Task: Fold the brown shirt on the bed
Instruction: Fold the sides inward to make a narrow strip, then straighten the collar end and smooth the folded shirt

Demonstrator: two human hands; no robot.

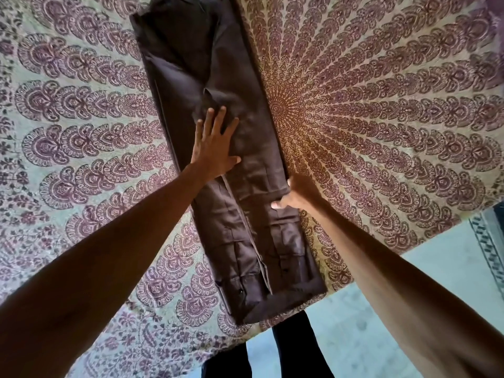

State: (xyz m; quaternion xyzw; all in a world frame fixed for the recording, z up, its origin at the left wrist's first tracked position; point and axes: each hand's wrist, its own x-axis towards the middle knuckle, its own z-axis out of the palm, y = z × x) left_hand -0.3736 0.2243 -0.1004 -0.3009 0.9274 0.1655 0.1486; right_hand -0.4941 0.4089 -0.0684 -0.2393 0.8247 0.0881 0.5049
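Shirt (218,77), brown, folded lengthwise into one long narrow strip, flat on the bed (381,110), running from the near edge of the mattress toward the far side. Button placket and a few dark buttons showing along the near half of the shirt. Left hand (214,148) flat on the middle of the shirt, palm down, fingers straight and spread, pressing the cloth. Right hand (296,196) at the right edge of the shirt, a little nearer than the left hand, pinching that edge: thumb on top of the fabric, fingers curled at the fold. Patterned bedspread (68,132) in cream and maroon on both sides of the shirt. Pale floor (368,323) past the near end of the shirt, with two legs (294,342) in dark trousers just below that end.
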